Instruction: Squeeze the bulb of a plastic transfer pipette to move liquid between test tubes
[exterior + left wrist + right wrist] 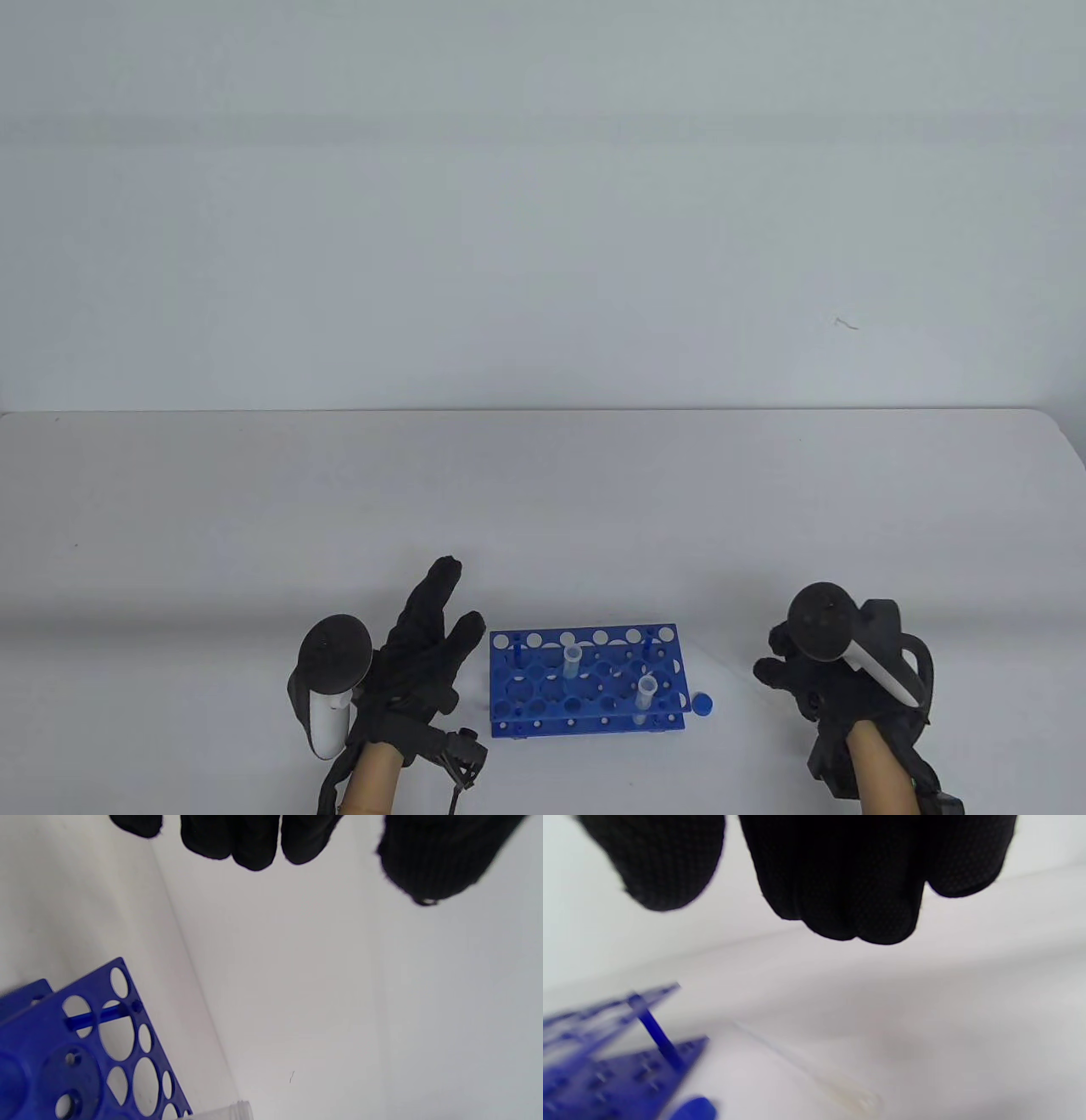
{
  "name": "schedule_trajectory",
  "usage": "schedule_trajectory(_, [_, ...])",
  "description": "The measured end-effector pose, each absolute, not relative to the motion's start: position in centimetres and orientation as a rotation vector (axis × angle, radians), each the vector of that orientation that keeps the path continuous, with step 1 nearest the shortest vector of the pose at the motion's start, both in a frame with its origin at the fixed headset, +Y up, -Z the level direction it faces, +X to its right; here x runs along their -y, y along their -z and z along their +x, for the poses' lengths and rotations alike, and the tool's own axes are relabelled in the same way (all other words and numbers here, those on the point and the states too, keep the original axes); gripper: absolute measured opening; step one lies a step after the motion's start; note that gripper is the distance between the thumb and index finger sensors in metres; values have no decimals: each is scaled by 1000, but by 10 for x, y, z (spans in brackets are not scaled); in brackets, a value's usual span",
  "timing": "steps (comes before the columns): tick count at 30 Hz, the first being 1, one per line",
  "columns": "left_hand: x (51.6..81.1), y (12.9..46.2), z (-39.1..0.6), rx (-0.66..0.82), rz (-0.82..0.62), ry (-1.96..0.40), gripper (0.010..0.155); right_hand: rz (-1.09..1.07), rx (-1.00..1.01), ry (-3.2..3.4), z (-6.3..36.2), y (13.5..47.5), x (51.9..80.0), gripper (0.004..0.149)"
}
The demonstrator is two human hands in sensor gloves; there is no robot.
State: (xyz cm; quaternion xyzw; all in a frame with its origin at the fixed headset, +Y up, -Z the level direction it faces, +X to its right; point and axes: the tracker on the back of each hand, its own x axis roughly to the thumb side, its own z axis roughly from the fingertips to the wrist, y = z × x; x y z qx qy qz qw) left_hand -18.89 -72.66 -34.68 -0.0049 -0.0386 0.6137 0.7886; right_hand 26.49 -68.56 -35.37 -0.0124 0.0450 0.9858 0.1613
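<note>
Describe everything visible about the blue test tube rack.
The blue test tube rack looks like moulded plastic: flat plates pierced with rows of round holes, joined by thin blue posts. It stands flat on the white table between the two hands, neither of which touches it. Two clear, uncapped tubes stand upright in it, one near its middle, one toward its right front. A small blue cap lies on the table just off its right front corner.
</note>
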Motion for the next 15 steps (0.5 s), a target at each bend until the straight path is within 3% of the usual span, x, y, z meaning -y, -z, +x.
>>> schedule_trajectory(6, [727, 347, -189, 84, -14, -1317, 88, 111, 92, -2431, 272, 346, 669, 72])
schedule_trajectory(15, [728, 346, -188, 84, -20, -1304, 88, 241, 57, -2071, 254, 348, 680, 88])
